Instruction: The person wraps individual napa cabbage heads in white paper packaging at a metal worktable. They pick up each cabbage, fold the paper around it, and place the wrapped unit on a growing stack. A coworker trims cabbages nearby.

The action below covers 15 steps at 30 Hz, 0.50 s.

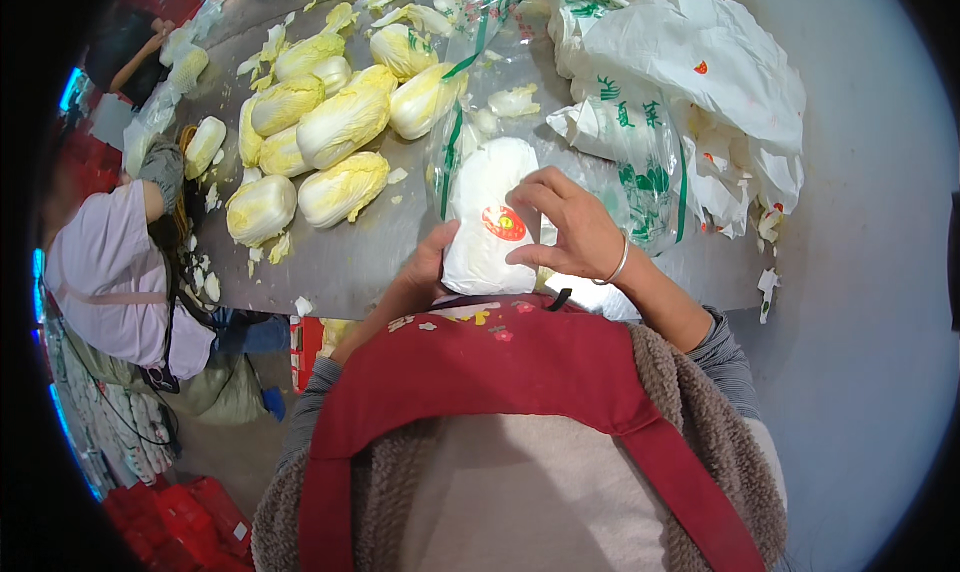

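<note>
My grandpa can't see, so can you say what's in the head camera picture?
A person's left hand holds a white-wrapped bundle; the right hand touches it near its red sticker. Cabbages lie left on a metal table, white paper upper right.

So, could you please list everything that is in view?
table: one, grey, centre
wrapped bundle: one, white, red mark, centre
cabbages: about a dozen, pale yellow, table's left
loose leaves: many, yellowish-white, across table
plastic: count unclear, clear, green-marked, centre
paper sheets: several, white, upper right
co-workers: two, one pale-clad, one dark-clad, left
objects of unclear kind: several, red, lower left
apron: one, dark red, worn
left hand: one, bare, bundle's left
right hand: one, bare, bundle's right
</note>
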Tool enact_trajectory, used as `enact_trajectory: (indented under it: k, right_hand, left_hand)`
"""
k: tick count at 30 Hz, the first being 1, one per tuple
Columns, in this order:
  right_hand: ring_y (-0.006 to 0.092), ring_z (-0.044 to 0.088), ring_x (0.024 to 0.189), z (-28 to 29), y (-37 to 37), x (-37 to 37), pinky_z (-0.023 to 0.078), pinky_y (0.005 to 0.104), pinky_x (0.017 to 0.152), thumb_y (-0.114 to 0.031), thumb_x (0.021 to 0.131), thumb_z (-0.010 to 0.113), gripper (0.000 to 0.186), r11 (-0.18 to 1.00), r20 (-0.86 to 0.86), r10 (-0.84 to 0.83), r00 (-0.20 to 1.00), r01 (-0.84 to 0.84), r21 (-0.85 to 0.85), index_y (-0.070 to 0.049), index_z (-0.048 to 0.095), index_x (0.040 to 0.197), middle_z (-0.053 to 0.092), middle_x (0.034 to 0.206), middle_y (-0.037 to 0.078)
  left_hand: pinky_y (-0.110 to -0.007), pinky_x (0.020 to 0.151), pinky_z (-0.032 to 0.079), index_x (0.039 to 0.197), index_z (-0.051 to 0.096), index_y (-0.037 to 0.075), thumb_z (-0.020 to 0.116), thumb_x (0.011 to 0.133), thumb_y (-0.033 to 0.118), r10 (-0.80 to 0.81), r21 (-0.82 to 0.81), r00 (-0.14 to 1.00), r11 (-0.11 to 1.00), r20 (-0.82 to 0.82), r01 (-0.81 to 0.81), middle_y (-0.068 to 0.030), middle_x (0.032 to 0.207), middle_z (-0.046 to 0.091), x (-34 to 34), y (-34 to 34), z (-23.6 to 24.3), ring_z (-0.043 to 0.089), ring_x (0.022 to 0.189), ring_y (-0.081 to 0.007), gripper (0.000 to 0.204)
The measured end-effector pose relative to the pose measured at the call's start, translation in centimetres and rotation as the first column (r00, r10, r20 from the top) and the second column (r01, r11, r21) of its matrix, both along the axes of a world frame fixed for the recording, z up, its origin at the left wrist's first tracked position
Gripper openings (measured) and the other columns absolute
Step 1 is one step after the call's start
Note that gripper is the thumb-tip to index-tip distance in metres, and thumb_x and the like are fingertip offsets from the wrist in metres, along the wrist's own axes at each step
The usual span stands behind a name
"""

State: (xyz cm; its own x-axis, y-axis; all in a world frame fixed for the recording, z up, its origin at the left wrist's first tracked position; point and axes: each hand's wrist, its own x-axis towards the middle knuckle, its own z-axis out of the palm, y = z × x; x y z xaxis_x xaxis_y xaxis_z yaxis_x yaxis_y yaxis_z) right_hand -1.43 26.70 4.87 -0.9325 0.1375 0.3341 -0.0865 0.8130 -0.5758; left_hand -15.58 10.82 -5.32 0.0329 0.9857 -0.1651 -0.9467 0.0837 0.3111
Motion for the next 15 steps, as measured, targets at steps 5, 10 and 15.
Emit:
enact_trajectory:
  k: [5, 10, 15]
  right_hand:
    - [0.0312, 0.054, 0.085, -1.4, -1.3, 0.9, 0.045, 0.0369, 0.071, -0.028, 0.069, 0.073, 0.039, 1.000, 0.191, 0.016, 0.981, -0.015, -0.003, -0.004, 0.055, 0.095, 0.050, 0.091, 0.012]
    - [0.0318, 0.055, 0.085, -3.3, -1.7, 1.6, 0.046, 0.0374, 0.071, -0.027, 0.069, 0.073, 0.040, 0.989, 0.211, 0.112, 0.971, -0.089, -0.117, -0.003, 0.054, 0.096, 0.051, 0.093, 0.013]
    - [0.0310, 0.055, 0.081, -2.7, -3.4, 1.2, 0.049, 0.0357, 0.068, -0.029, 0.066, 0.077, 0.053, 0.991, 0.083, -0.098, 0.992, 0.105, -0.077, -0.004, 0.052, 0.106, 0.050, 0.100, 0.015]
  left_hand:
    - [-0.043, 0.100, 0.038, 0.133, 0.031, 0.000, 0.045, 0.087, 0.033, -0.046, -0.133, 0.998, 0.990, -0.042, 0.040, -0.0174, 0.128, 0.047, 0.5, -1.4, -2.0, 0.050, 0.115, -0.0295, 0.058]
    - [-0.046, 0.102, 0.034, 0.137, 0.028, 0.003, 0.038, 0.089, 0.043, 0.047, -0.122, 0.998, 0.991, -0.033, -0.051, -0.0163, 0.133, 0.042, 0.6, -1.2, -1.5, 0.045, 0.120, -0.0312, 0.063]
    - [-0.042, 0.098, 0.040, 0.133, 0.031, 0.001, 0.040, 0.091, 0.041, 0.188, -0.089, 0.980, 0.977, -0.058, -0.192, -0.0157, 0.128, 0.047, 0.7, -0.9, 0.4, 0.050, 0.115, -0.0270, 0.059]
